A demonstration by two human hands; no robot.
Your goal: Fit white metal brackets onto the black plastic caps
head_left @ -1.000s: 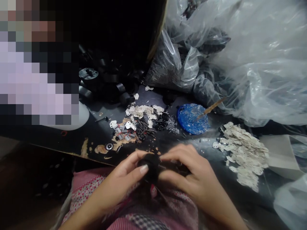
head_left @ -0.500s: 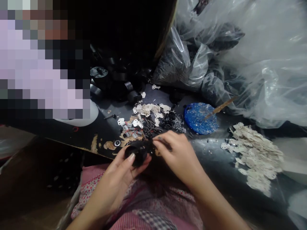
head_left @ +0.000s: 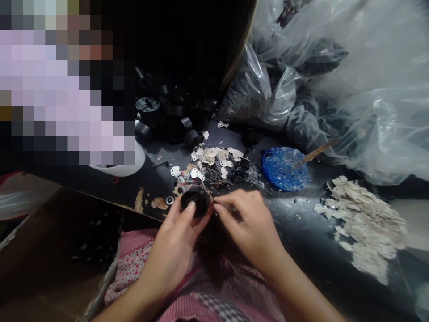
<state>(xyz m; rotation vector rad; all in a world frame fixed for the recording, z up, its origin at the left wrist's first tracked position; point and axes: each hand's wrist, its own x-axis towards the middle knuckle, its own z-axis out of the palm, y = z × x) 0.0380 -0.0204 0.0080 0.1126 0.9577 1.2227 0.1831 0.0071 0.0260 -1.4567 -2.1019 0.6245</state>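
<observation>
My left hand is wrapped round a black round cup-shaped part, its hollow side facing up and the thumb on its rim. Close by on the right, my right hand is closed, with thumb and forefinger pinched at the part's right edge; whatever sits in the pinch is too small to make out. Just beyond my hands lie small grey cylinders, dark springs and a pile of white flat plates. A small ring-shaped piece rests left of the black part.
A blue lid smeared with flecked paste holds a brown stick. At right is a large heap of pale flat plates. Clear plastic bags stand behind. Black round parts are piled at back left, near another person's blurred sleeve.
The black part in my left hand has turned so its hollow faces more upward and moved slightly up and right. My right hand's pinch has dropped a little at its edge.
</observation>
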